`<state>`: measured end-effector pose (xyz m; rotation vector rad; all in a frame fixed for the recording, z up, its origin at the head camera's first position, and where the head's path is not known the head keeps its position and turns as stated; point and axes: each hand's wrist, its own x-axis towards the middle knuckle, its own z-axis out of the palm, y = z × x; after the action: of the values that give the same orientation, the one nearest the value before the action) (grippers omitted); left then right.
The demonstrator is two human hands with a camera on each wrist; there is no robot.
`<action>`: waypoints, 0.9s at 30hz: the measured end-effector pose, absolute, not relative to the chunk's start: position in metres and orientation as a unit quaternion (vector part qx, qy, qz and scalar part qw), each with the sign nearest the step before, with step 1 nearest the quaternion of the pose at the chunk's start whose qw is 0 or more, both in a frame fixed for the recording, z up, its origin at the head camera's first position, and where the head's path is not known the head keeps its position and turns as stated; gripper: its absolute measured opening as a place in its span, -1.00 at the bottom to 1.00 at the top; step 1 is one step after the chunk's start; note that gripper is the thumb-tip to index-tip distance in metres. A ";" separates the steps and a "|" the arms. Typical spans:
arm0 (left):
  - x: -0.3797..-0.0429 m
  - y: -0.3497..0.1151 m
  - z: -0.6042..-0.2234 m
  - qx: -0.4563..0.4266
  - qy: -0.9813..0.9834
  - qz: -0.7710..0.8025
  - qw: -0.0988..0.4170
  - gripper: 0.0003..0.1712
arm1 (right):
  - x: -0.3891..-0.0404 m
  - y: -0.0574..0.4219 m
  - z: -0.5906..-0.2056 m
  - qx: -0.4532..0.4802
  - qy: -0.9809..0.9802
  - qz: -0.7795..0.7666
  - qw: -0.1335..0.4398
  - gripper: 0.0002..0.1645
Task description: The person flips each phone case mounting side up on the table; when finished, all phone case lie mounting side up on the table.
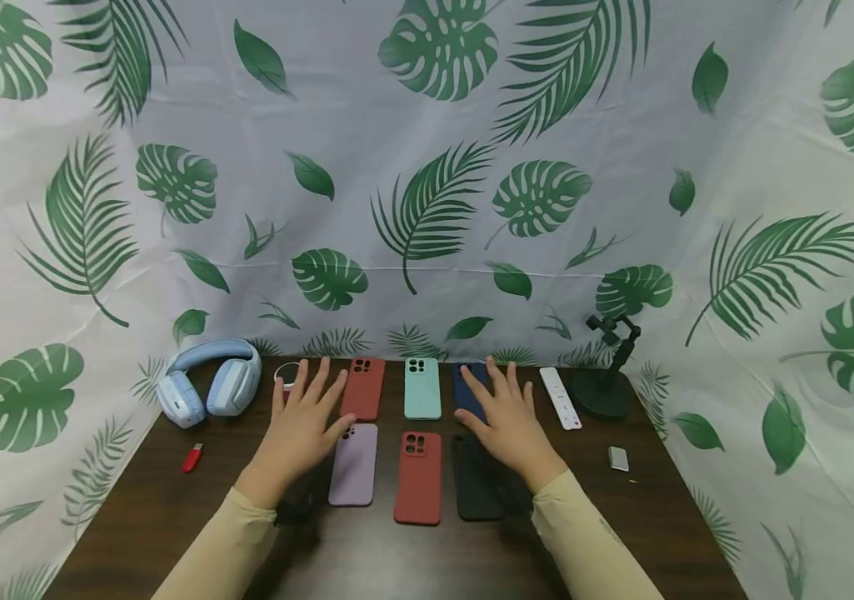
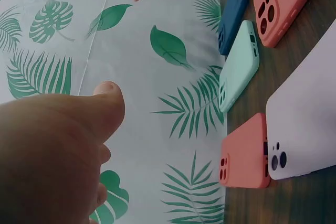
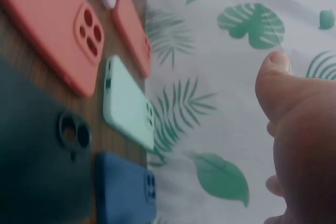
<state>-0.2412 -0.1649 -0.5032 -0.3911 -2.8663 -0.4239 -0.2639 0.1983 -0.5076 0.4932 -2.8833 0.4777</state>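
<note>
My left hand (image 1: 299, 433), fingers spread and straight, hovers over the left side of a group of phone cases and holds nothing. Nearest to it are a lavender phone case (image 1: 354, 467) and the back red phone case (image 1: 363, 388). The right hand (image 1: 507, 421) is likewise spread, partly covering a navy phone case (image 1: 462, 392) and a black phone case (image 1: 475, 483). Between the hands lie a mint phone case (image 1: 422, 390) and a front red phone case (image 1: 417, 483). In the right wrist view, the black case (image 3: 37, 156) shows its camera cutout.
Light blue headphones (image 1: 235, 387) and a red USB stick (image 1: 192, 458) lie at the left of the dark wooden table (image 1: 367, 567). To the right are a white remote (image 1: 560, 398), a black stand (image 1: 602, 392) and a small silver object (image 1: 618, 458). A leaf-patterned cloth (image 1: 352, 225) hangs behind.
</note>
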 end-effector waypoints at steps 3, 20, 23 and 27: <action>-0.241 -0.169 -0.502 -0.131 -0.975 -0.149 0.102 -0.12 | -0.267 0.186 -0.512 0.171 -0.966 0.175 0.084 -0.13; -0.257 -0.167 -0.513 -0.146 -0.966 -0.193 0.086 -0.17 | -0.275 0.115 -0.508 0.162 -0.912 0.374 -0.036 -0.20; -0.260 -0.165 -0.517 -0.140 -0.967 -0.196 0.080 -0.18 | -0.274 0.102 -0.506 0.155 -0.900 0.402 -0.061 -0.14; -0.264 -0.161 -0.518 -0.132 -0.967 -0.204 0.078 -0.18 | -0.276 0.087 -0.504 0.143 -0.873 0.453 -0.106 -0.17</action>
<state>-0.2640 -0.1611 -0.5177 -0.3949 -2.8955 -0.6116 -0.2761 0.0873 -0.5039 0.4836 -2.9455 1.5291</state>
